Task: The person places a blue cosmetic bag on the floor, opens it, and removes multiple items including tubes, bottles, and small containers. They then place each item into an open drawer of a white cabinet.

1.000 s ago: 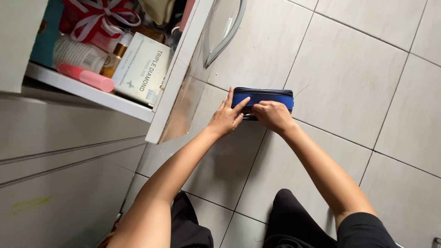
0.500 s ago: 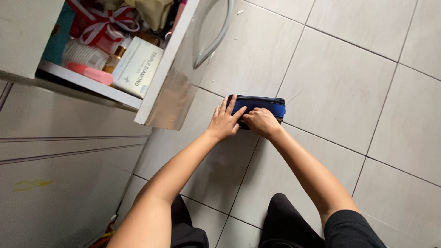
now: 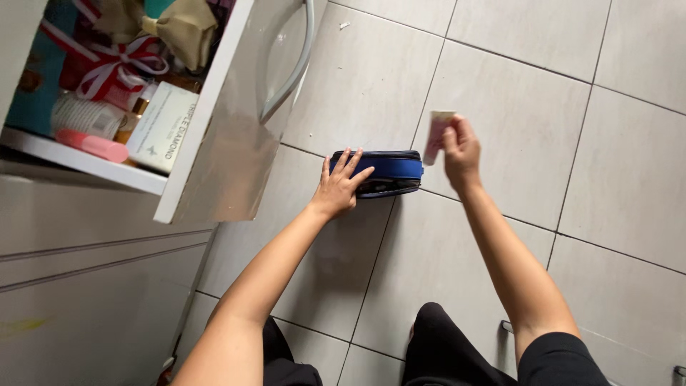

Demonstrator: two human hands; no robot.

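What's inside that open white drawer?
The drawer shows a pink tube, a white box, a red-and-white ribbon and a tan bow. Anything beneath stays hidden.

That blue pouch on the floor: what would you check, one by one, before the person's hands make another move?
1. Pouch steadied: ok. The left hand lies flat on the blue zip pouch, which sits on the tiled floor.
2. Item gripped: ok. The right hand pinches a small pink packet, raised beside the pouch.
3. Pouch opening: cannot tell. A dark gap shows along its near edge, but how far it is unzipped is unclear.
4. Drawer clearance: ok. The open white drawer stands apart from both hands.
5. Drawer space: not ok. It looks crowded with a white box, a pink tube and ribbons.
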